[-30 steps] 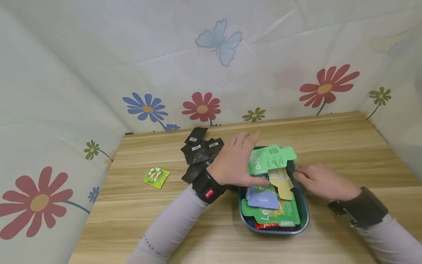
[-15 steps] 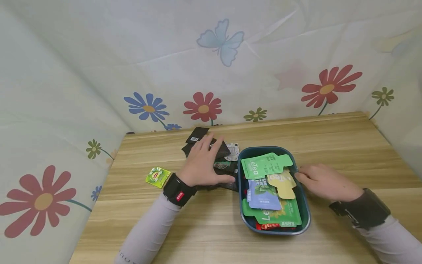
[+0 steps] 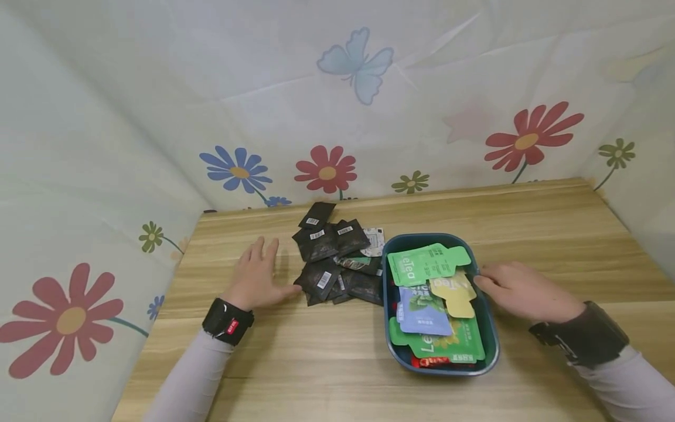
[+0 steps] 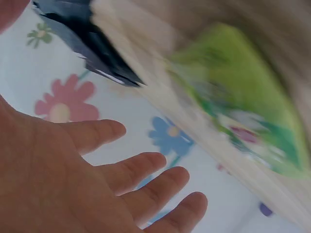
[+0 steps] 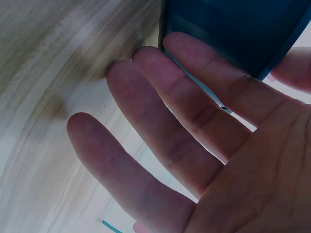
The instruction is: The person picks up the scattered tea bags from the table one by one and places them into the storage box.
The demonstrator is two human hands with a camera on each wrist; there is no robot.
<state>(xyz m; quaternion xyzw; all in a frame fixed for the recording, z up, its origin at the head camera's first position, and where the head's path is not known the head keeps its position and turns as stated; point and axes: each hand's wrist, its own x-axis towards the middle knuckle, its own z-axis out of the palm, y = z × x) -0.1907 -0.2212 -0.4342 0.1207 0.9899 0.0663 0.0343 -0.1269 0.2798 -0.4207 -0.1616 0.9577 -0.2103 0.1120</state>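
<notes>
My left hand point(image 3: 257, 278) is low over the table, left of a pile of black tea sachets point(image 3: 320, 276), its fingers spread and holding nothing. Its thumb overlaps the pile's left edge in the head view. The left wrist view has a green tea bag packet point(image 4: 233, 102) near the fingers; the hand hides it in the head view. A dark blue bin point(image 3: 493, 346) holds green, yellow, blue and red packets. My right hand point(image 3: 529, 291) touches the bin's right side near the rim, with fairly straight fingers point(image 5: 146, 111) along its outer wall in the right wrist view.
A white patterned sachet point(image 3: 374, 241) lies behind the black pile, near the bin's back left corner. A flower-printed cloth point(image 3: 422, 117) hangs behind the wooden table point(image 3: 316, 375) and along its sides.
My left hand has moved left from over the bin, across the black sachets, to where the small green packet lay visible. The right hand stays at the bin's side.
</notes>
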